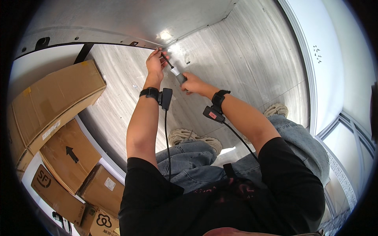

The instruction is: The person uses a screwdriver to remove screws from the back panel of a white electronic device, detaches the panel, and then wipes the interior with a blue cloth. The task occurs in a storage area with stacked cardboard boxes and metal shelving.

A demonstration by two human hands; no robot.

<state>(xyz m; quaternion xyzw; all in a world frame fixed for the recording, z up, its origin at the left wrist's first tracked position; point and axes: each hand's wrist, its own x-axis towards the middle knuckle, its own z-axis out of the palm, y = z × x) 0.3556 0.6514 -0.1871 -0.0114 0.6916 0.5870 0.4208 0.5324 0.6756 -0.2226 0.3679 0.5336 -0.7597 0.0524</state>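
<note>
My right hand (193,83) is wrapped round the grey and white handle of a screwdriver (180,76). Its dark shaft slants up and left to the lower corner of a grey metal panel (130,19). At that corner the fingers of my left hand (154,65) are pinched together by the screwdriver's tip. Whatever they hold there is too small and too covered to make out. Both wrists carry a black strap with a small black box and a cable.
Brown cardboard boxes (59,100) are stacked along the left side. A pale wood-look floor (244,55) lies under my hands and shoes (183,135). To the right stands a white wall panel (327,59), with a metal frame (346,129) below it.
</note>
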